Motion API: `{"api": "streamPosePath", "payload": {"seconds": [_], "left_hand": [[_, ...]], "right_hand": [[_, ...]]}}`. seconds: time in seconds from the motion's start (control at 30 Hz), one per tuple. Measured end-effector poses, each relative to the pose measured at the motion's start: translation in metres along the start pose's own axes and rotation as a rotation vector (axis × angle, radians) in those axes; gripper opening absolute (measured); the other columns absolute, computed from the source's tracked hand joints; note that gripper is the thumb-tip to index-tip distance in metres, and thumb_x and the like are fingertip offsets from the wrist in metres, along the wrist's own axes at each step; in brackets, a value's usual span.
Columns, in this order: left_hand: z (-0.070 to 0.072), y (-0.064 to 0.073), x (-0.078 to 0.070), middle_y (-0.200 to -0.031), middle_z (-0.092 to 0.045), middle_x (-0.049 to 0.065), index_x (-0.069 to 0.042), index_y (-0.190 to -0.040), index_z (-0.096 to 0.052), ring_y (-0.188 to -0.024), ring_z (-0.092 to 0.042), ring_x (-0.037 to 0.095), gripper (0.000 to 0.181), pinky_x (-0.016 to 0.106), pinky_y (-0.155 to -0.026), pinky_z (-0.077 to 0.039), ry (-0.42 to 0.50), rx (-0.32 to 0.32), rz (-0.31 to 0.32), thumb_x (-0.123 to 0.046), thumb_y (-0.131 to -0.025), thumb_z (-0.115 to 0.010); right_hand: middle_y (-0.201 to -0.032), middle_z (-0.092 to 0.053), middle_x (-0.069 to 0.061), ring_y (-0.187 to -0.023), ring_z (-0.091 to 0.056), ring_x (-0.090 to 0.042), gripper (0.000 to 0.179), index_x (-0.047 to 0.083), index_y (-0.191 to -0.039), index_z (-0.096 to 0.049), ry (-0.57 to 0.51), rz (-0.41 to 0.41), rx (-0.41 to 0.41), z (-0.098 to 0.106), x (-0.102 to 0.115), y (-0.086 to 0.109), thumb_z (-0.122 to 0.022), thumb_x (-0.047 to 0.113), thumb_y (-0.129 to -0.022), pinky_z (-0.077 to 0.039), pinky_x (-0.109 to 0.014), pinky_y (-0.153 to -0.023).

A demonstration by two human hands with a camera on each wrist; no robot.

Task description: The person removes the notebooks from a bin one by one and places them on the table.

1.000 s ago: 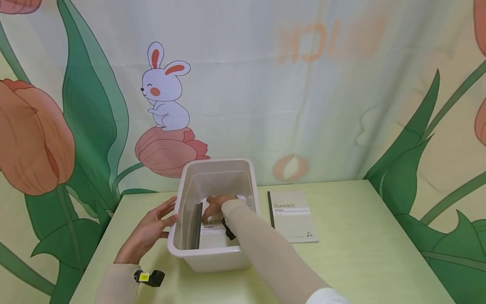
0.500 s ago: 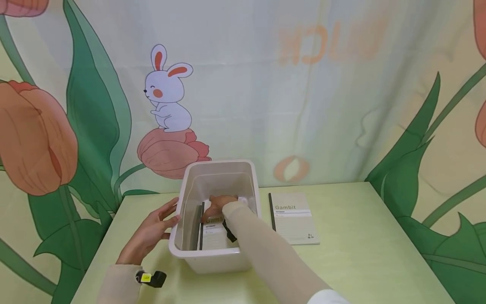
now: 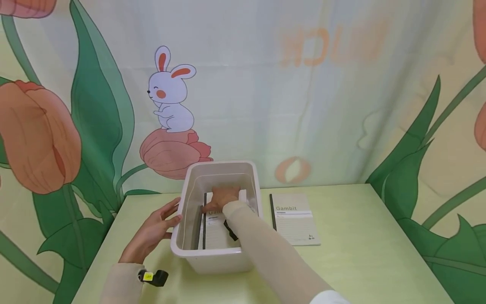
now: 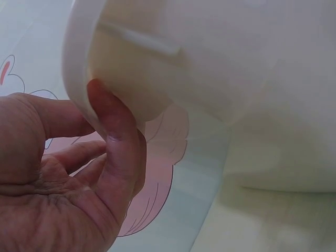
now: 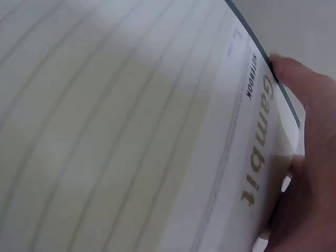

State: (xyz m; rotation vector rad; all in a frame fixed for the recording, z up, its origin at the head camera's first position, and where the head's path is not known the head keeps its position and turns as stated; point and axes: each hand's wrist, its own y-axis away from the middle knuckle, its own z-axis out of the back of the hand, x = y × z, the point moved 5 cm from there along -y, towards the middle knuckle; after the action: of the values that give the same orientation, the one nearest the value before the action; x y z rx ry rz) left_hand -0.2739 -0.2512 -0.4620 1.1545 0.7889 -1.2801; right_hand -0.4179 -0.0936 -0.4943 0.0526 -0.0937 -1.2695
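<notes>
A light grey plastic bin (image 3: 218, 264) stands on the table, and my left hand (image 3: 152, 230) grips its left rim. In the left wrist view, the bent fingers (image 4: 118, 118) hook around the rim (image 4: 76, 52). My right hand (image 3: 224, 197) reaches inside the bin and grips a Gambit notebook (image 3: 218, 238) near its top end. The right wrist view shows the thumb (image 5: 296, 76) on the dark spine edge and other fingers around the top edge of the notebook (image 5: 131, 131). Another dark-spined notebook (image 3: 200, 240) shows partly beneath it. The right forearm hides part of the bin.
Another Gambit notebook (image 3: 294, 219) lies flat on the pale green table (image 3: 364, 245) to the right of the bin. Behind the table hangs a curtain (image 3: 243, 105) printed with tulips and a rabbit. A black wrist camera (image 3: 155, 277) sits on the left sleeve.
Inside the bin, my right hand and its notebook have shifted slightly rightward and away, uncovering more of the notebook beneath. My left hand stays on the rim.
</notes>
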Motion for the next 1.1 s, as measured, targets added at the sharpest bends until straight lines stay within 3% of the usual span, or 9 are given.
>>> {"api": "streamPosePath", "payload": {"seconds": [0.17,0.33,0.4,0.67,0.9,1.1], "left_hand": [[-0.003,-0.001,0.003,-0.165,-0.017,0.011,-0.029,-0.158,-0.018,-0.141,-0.037,0.048,0.071,0.055,-0.095,-0.053,-0.009,0.000,0.014,-0.026,-0.100,-0.057],[-0.003,-0.001,0.004,-0.165,-0.018,0.011,-0.030,-0.158,-0.017,-0.139,-0.039,0.047,0.070,0.054,-0.094,-0.053,-0.010,0.000,0.023,-0.027,-0.100,-0.056],[-0.002,-0.001,0.003,-0.165,-0.018,0.012,-0.029,-0.158,-0.017,-0.138,-0.040,0.047,0.070,0.053,-0.094,-0.054,-0.010,-0.002,0.017,-0.026,-0.100,-0.056],[0.000,-0.002,0.000,-0.165,-0.018,0.014,-0.026,-0.159,-0.016,-0.139,-0.039,0.046,0.069,0.050,-0.093,-0.055,-0.007,0.002,0.003,-0.025,-0.101,-0.054],[0.001,-0.002,0.001,-0.166,-0.016,0.011,-0.028,-0.159,-0.014,-0.140,-0.037,0.046,0.071,0.055,-0.098,-0.051,-0.022,-0.010,0.018,-0.028,-0.101,-0.055],[-0.002,-0.002,0.001,-0.166,-0.016,0.011,-0.029,-0.159,-0.013,-0.141,-0.036,0.046,0.072,0.055,-0.099,-0.050,-0.016,-0.002,0.020,-0.028,-0.101,-0.055]], "right_hand": [[-0.137,-0.056,0.005,-0.132,-0.047,-0.023,0.088,0.036,-0.138,-0.052,0.031,-0.005,-0.146,0.000,-0.004,-0.006,-0.062,0.084,-0.066,-0.033,-0.058,-0.109],[-0.143,-0.051,0.003,-0.136,-0.044,-0.024,0.093,0.034,-0.145,-0.043,0.012,0.040,-0.197,0.015,-0.002,-0.003,-0.057,0.084,-0.069,-0.032,-0.061,-0.109],[-0.145,-0.051,0.002,-0.136,-0.046,-0.024,0.088,0.032,-0.145,-0.044,-0.001,0.062,-0.177,0.030,0.000,0.003,-0.056,0.081,-0.073,-0.033,-0.059,-0.109],[-0.133,-0.060,-0.005,-0.124,-0.052,-0.025,0.079,0.028,-0.139,-0.047,-0.002,0.131,-0.246,0.083,-0.001,0.014,-0.049,0.079,-0.078,-0.036,-0.053,-0.104],[-0.123,-0.061,-0.006,-0.116,-0.053,-0.025,0.080,0.025,-0.138,-0.046,0.002,0.185,-0.373,0.137,-0.002,0.031,-0.045,0.080,-0.079,-0.037,-0.051,-0.096],[-0.097,-0.056,0.002,-0.095,-0.050,-0.019,0.068,0.025,-0.118,-0.050,-0.015,0.226,-0.500,0.185,-0.013,0.056,-0.047,0.080,-0.077,-0.037,-0.043,-0.082]]}}
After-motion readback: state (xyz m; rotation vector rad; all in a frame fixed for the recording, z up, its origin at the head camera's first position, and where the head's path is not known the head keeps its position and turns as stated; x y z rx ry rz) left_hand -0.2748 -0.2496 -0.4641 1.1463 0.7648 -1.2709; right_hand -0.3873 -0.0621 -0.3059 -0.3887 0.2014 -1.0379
